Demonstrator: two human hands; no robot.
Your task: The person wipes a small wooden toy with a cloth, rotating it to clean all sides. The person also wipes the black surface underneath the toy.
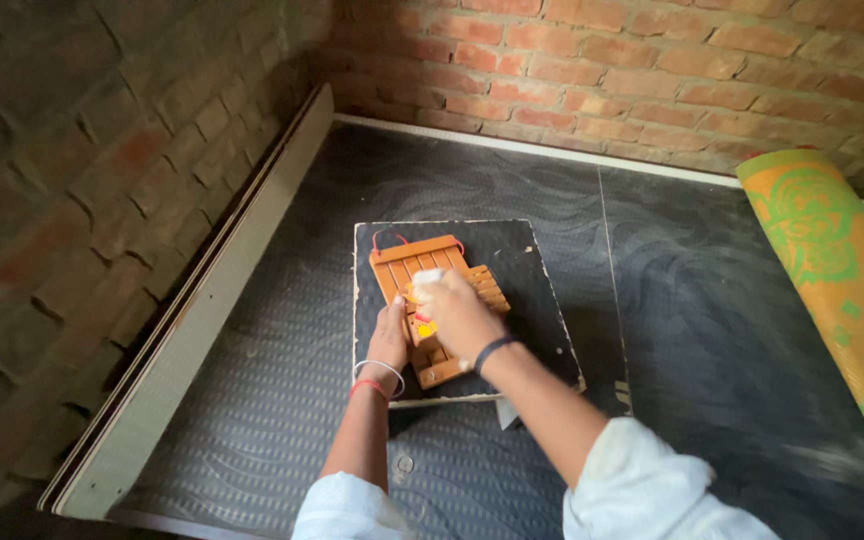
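A small orange-brown slatted wooden piece with a red cord at its far end lies on a dark square board raised on a low stool. My left hand grips the wooden piece at its near left side. My right hand presses a white cloth onto the slats, with a small yellow and red thing showing under the palm. Both wrists wear bands.
The stool stands on a dark patterned floor mat. A long pale board leans along the left brick wall. A rolled green and orange mat lies at the right. A brick wall closes the far side.
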